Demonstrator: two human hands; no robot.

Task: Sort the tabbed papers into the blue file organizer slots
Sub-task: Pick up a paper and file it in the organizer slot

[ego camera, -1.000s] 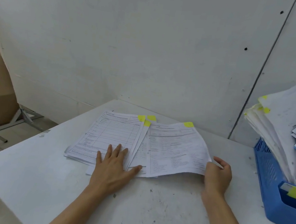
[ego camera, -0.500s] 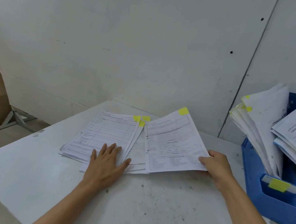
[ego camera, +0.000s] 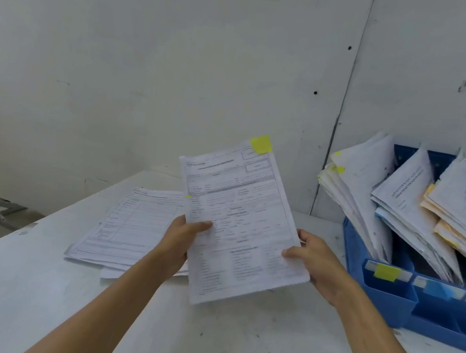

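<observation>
Papers [ego camera: 243, 222], a thin sheaf of printed forms with a yellow tab [ego camera: 261, 144] at the top right corner, are held in the air above the tabletop [ego camera: 205, 335], face tilted toward us. The left hand [ego camera: 185, 238] pinches the sheaf's left edge, thumb on the front. The right hand [ego camera: 315, 258] pinches the lower right edge the same way. We judge the sheaf light and floppy, and its pages may fan or slide apart, so a pinch on both side edges suits it. At right stands the blue organizer [ego camera: 382, 293], with sheets [ego camera: 365, 199] leaning in its slots and a yellow label [ego camera: 386, 272] on its front, then a blue one and an orange one. A stack [ego camera: 131, 222] of forms lies flat on the tabletop behind the left hand. We can read no print, as all of it is blurred.
</observation>
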